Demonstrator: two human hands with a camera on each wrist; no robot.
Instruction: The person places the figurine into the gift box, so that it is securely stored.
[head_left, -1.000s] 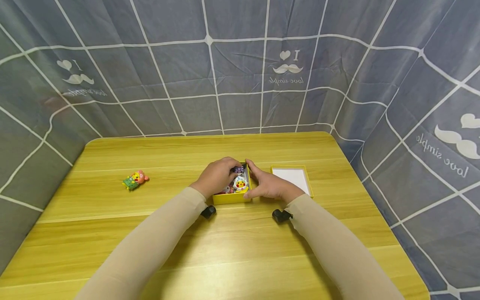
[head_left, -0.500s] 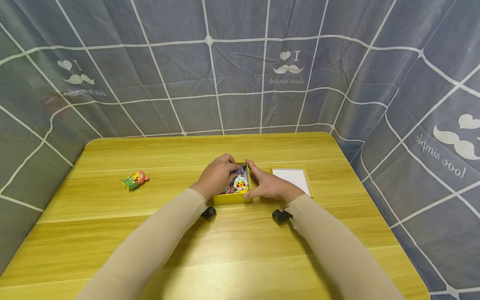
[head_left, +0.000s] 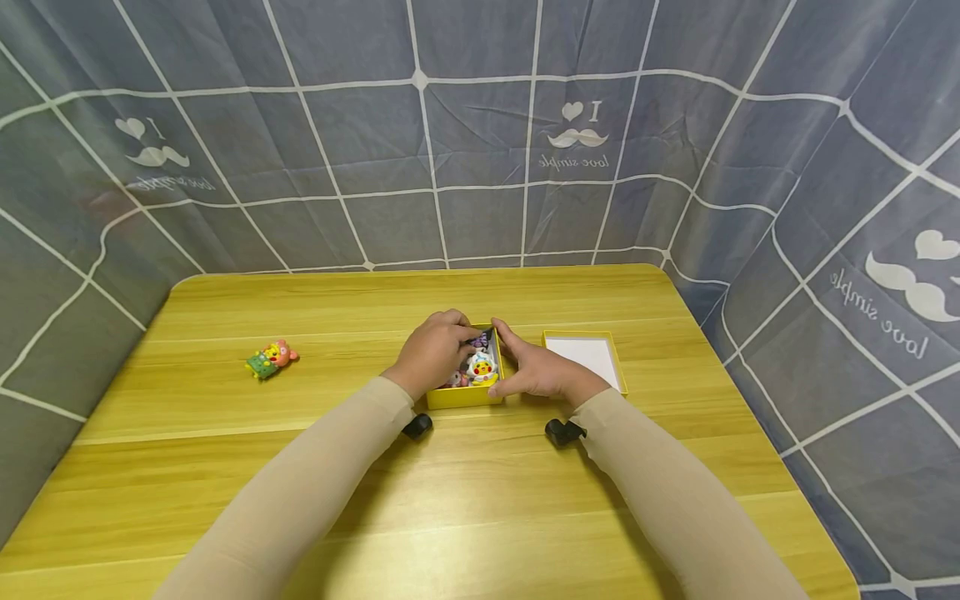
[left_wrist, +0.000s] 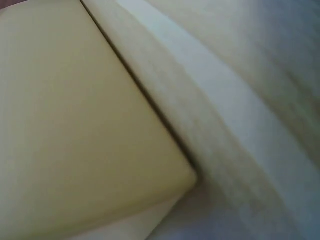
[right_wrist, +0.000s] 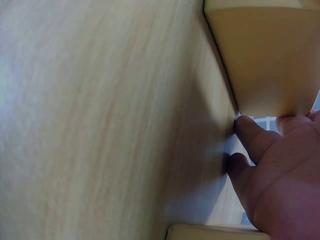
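Note:
A yellow box (head_left: 465, 398) stands on the table with several small figurines inside. My left hand (head_left: 427, 354) reaches over its left side; thumb and index finger pinch a purple-and-black figurine (head_left: 480, 341) near the back. A white-hooded figurine with a yellow face (head_left: 482, 367) lies in front of it, and a pinkish one (head_left: 455, 380) is partly hidden by the hand. My right hand (head_left: 536, 371) grips the box's right side, thumb at the front corner, index finger at the back. In the right wrist view, fingers (right_wrist: 255, 137) show beside the box (right_wrist: 265, 60).
Just right of my right hand lies a box lid (head_left: 588, 354), white inside with yellow edges. Far left on the wooden table (head_left: 480, 500) is a green, yellow and pink figurine (head_left: 272, 360). A grey checked curtain (head_left: 480, 167) hangs behind the table and along its sides.
The purple-and-black figurine has shifted slightly inside the box under my left hand's fingers. Both hands stay nearly where they were; the right keeps its grip on the box.

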